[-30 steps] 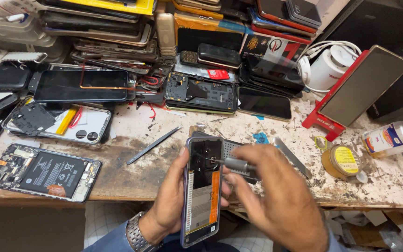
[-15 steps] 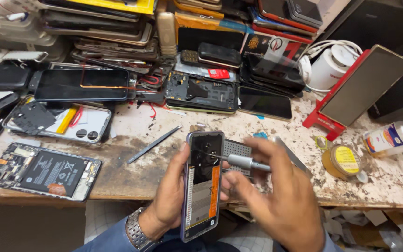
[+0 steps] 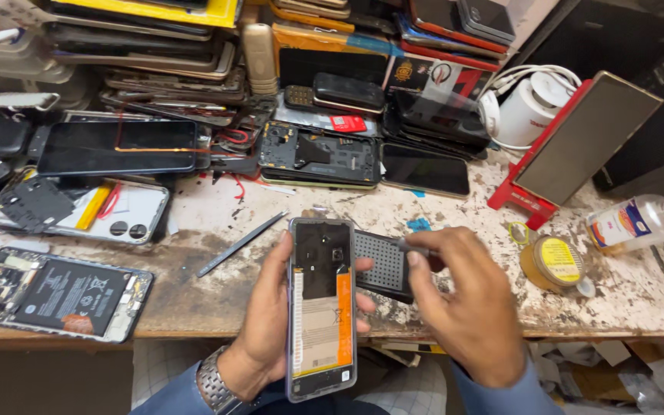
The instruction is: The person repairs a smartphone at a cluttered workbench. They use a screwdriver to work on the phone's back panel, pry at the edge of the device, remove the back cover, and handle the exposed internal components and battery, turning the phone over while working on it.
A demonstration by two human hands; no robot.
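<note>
Left hand wraps an opened phone from behind, thumb on the left edge, fingertips showing past the right edge. Phone is upright, back cover off: dark board and camera hole in the upper half, pale battery with an orange strip down its right side below. It hangs in front of the bench edge, just above the person's lap.

Right hand is clenched round a thin grey tool, pinched between thumb and forefinger. Tip points left, toward the phone's upper right edge; can't tell if it touches. Under that hand lies a dark perforated pad, on the bench and partly hidden by both hands.

A steel watch sits on the left wrist, blue sleeves on both arms.

On the bench:
- tweezers lie slanted, just left of the held phone, apart from it
- another stripped phone with black battery at the front left edge
- a white-backed phone with loose dark parts on top, behind that
- a dark-screen phone further back left
- an open phone frame with bare board mid-back, black phone beside it on the right
- round yellow tin right of the right hand, near it
- clear bottle lying at far right
- a slab in a red stand, tilted, with a white charger and cable behind it

Stacks of phones and cases fill the back wall of the bench
</note>
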